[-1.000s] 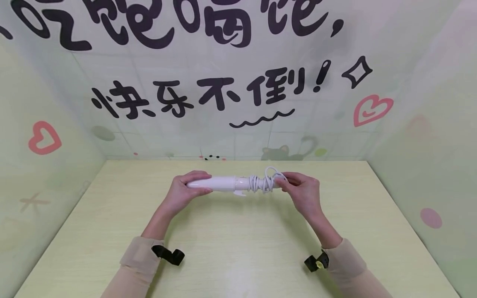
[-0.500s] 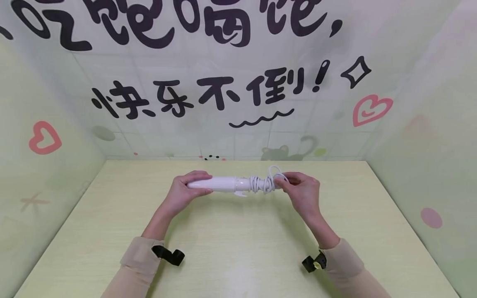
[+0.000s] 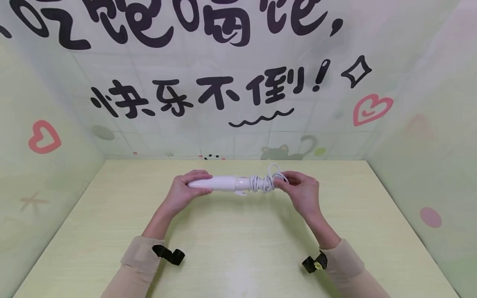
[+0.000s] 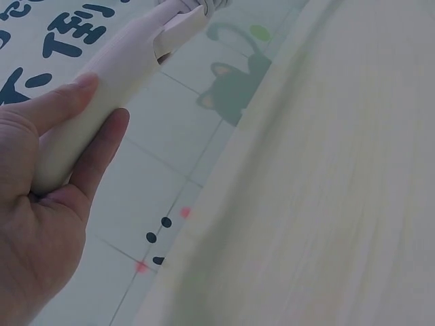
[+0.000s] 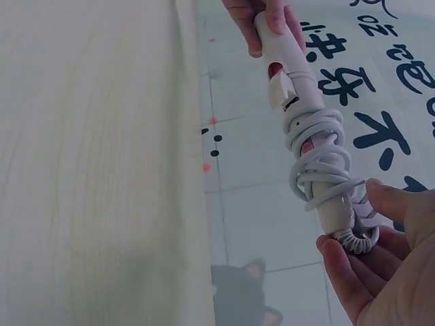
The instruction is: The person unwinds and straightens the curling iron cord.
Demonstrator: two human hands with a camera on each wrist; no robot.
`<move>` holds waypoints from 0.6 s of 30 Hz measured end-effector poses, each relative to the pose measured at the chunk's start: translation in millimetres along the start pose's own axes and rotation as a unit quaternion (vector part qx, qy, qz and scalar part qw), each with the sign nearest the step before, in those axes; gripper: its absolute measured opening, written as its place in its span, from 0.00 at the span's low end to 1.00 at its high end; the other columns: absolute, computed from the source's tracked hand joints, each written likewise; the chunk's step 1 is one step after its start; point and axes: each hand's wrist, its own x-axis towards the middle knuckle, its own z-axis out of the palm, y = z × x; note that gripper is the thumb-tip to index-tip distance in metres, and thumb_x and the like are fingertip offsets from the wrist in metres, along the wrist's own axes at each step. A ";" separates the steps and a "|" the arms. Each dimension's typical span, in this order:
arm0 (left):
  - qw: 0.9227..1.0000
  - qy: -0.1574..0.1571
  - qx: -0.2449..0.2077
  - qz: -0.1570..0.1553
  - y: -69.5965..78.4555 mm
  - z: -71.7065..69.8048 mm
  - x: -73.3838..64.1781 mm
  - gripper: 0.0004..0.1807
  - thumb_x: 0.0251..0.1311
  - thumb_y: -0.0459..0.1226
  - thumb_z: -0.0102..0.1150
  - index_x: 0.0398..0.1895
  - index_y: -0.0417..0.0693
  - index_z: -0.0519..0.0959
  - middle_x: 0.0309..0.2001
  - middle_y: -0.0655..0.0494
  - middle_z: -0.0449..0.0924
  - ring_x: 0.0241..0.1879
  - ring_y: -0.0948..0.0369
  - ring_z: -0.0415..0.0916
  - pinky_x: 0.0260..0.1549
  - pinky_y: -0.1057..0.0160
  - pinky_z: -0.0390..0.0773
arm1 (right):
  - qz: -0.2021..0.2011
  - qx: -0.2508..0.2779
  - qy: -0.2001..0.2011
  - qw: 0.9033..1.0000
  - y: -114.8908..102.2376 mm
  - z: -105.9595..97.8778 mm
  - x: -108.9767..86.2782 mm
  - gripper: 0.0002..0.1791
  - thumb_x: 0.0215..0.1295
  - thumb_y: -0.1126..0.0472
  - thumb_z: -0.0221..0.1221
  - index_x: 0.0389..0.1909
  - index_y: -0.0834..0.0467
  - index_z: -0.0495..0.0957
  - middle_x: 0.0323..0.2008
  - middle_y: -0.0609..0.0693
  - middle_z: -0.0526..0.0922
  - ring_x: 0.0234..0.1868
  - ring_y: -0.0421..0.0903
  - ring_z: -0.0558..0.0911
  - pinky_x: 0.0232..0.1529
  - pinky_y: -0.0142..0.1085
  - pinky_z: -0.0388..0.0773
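Note:
A white curling iron (image 3: 221, 183) is held level above the table, its cord (image 3: 268, 183) wound in several turns round the handle. My left hand (image 3: 182, 191) grips the thick smooth end, thumb and fingers on opposite sides. In the left wrist view the barrel (image 4: 112, 78) slants up out of that hand. At the handle end my right hand (image 3: 302, 193) pinches the cord, where a loose loop stands up. The right wrist view shows the ribbed cord sleeve (image 5: 357, 242) between thumb and fingers, and a small lever (image 5: 282, 89) on the iron's side. The plug cannot be made out.
A pale wooden table (image 3: 238, 248) lies under both hands. Printed wall sheets (image 3: 208, 136) enclose it at the back and on both sides. Each sleeve cuff carries a small black camera (image 3: 173, 255).
The loose cord loop at the right hand has risen slightly and stands more upright. The left hand and the curling iron have hardly moved.

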 end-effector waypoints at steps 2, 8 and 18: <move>1.000 0.000 0.001 -0.002 -0.2 0.9 0.3 0.23 0.52 0.27 0.77 0.54 0.33 0.84 0.63 0.36 0.75 0.62 0.44 0.70 0.50 0.64 0.82 | 0.005 0.002 -0.004 1.000 -0.5 -1.3 0.3 0.16 0.58 0.62 0.76 0.45 0.64 0.88 0.37 0.58 0.90 0.35 0.39 0.87 0.36 0.28 0.84; 1.000 0.006 0.004 -0.002 0.2 0.3 0.4 0.23 0.52 0.28 0.77 0.54 0.34 0.84 0.63 0.36 0.75 0.62 0.45 0.70 0.51 0.64 0.81 | 0.016 0.016 -0.012 1.000 -1.0 -1.7 1.5 0.18 0.58 0.63 0.76 0.47 0.65 0.87 0.39 0.59 0.89 0.37 0.41 0.88 0.39 0.29 0.85; 1.000 0.016 -0.002 -0.007 -1.5 -1.2 -1.1 0.23 0.54 0.29 0.76 0.55 0.34 0.84 0.63 0.38 0.76 0.62 0.46 0.70 0.50 0.65 0.82 | -0.012 0.053 -0.026 0.998 1.6 -2.2 2.2 0.14 0.69 0.65 0.66 0.50 0.70 0.85 0.42 0.64 0.88 0.36 0.44 0.88 0.37 0.33 0.86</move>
